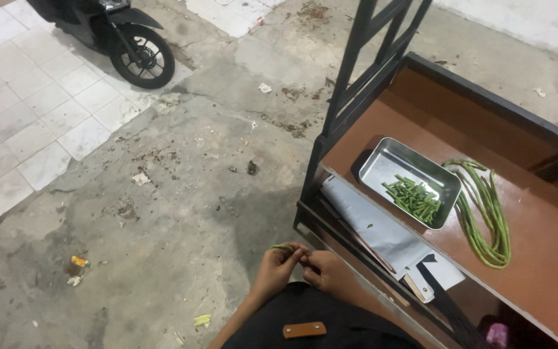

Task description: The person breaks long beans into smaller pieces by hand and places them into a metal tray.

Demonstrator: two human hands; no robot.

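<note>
The left hand [278, 264] and right hand [327, 270] meet low in the view, just off the near left corner of the table [537, 232]. Both are pinched narrow on one short bean [283, 247], its green end sticking out left of the left fingertips [298, 249]. The hands are over the concrete floor [182, 213], not over the tabletop, and stand just clear of the table's dark front edge.

On the brown top, a steel tray [382, 169] sits right of and beyond the hands, near the front left edge, with cut bean pieces [414, 197] heaped in its near right half. A bundle of long beans [489, 216] lies just right of the tray, curling toward the near side. A grey sheet [376, 223] lies along the front edge between tray and hands, with a knife [414, 284] at its near end, handle toward the person.

A dark metal frame [363, 71] rises at the table's far left corner. Left of the table the floor lies open, scattered with litter. A scooter [124, 35] stands far left on white tiles [27, 129], well apart from the hands.
</note>
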